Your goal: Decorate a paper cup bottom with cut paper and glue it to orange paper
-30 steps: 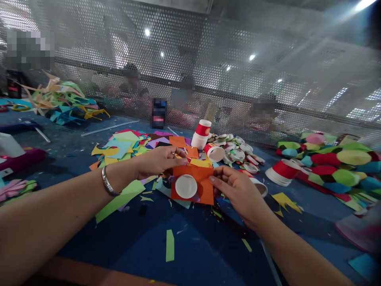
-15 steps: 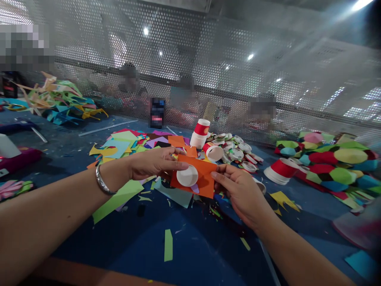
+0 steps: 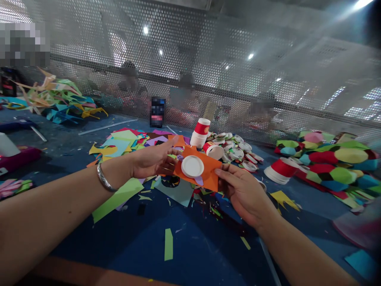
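In front of me my right hand (image 3: pixel 242 192) pinches the right edge of a sheet of orange paper (image 3: pixel 210 169) between thumb and fingers. A round white disc with a raised rim, like a paper cup bottom (image 3: pixel 193 166), lies on the sheet. Small purple paper pieces (image 3: pixel 199 180) stick out from beneath the disc. My left hand (image 3: pixel 154 159), with a silver bangle on its wrist, is beside the sheet's left edge. Its thumb is raised and its fingers are apart; whether the fingertips touch the paper I cannot tell.
Colored paper scraps (image 3: pixel 119 145) spread behind my hands. Stacked red-and-white paper cups (image 3: pixel 200 133) stand by a pile of cut cup bottoms (image 3: pixel 236 149). More cups (image 3: pixel 281 171) and colorful paper shapes (image 3: pixel 336 167) are at right. A glue gun (image 3: pixel 18 126) lies at left.
My left hand has let go of the disc and drawn back to the left, its thumb lifting. The orange sheet has tilted and shifted slightly, with the disc now fully showing.
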A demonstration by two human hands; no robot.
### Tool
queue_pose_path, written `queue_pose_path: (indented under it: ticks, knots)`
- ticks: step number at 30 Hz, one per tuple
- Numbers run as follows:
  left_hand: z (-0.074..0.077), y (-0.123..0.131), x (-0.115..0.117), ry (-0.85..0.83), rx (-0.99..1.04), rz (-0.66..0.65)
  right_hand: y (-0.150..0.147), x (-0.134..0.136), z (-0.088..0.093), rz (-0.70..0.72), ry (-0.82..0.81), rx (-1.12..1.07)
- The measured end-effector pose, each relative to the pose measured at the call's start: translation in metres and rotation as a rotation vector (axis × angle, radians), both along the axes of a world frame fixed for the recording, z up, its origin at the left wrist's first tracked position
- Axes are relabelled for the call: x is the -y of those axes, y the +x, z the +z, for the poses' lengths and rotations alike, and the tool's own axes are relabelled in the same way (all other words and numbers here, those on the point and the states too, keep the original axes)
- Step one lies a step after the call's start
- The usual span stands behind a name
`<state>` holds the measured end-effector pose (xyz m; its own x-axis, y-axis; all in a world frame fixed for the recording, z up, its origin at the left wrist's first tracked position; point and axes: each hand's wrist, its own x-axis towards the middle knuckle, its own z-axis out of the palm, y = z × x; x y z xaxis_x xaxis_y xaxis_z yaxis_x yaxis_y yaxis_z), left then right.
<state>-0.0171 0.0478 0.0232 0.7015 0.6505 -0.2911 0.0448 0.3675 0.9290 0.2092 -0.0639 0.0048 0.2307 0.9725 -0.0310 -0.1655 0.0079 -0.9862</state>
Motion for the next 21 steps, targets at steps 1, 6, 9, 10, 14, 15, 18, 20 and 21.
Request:
queue_pose_path:
  ticks: [1,6,9,10,14,15,18,20,21]
  knots:
    - [-0.001,0.0,-0.001,0.015,-0.023,0.047,0.001,-0.001,0.0,-0.007,-0.004,-0.011]
    - [-0.005,0.001,-0.003,0.083,-0.046,0.16,0.003,-0.001,0.002,-0.036,-0.01,-0.04]
    - [-0.006,0.002,-0.004,0.178,-0.076,0.185,0.002,-0.001,0.003,-0.051,-0.003,-0.045]
    - [-0.005,0.002,-0.004,0.241,-0.095,0.18,0.002,-0.001,0.003,-0.054,0.0,-0.045]
    - [0.0,0.0,-0.002,0.554,-0.195,0.138,0.002,-0.001,0.001,-0.057,0.007,-0.039]
    - [0.0,-0.001,-0.003,0.617,-0.226,0.132,0.002,-0.001,0.001,-0.056,0.008,-0.038]
    - [0.0,-0.005,-0.006,0.81,-0.294,0.174,0.003,-0.002,-0.001,-0.051,0.016,-0.042]
    - [-0.002,-0.007,-0.01,0.951,-0.304,0.26,0.003,-0.002,-0.002,-0.052,0.019,-0.044]
    - [-0.003,-0.007,-0.011,1.029,-0.304,0.313,0.003,-0.002,-0.002,-0.053,0.02,-0.043]
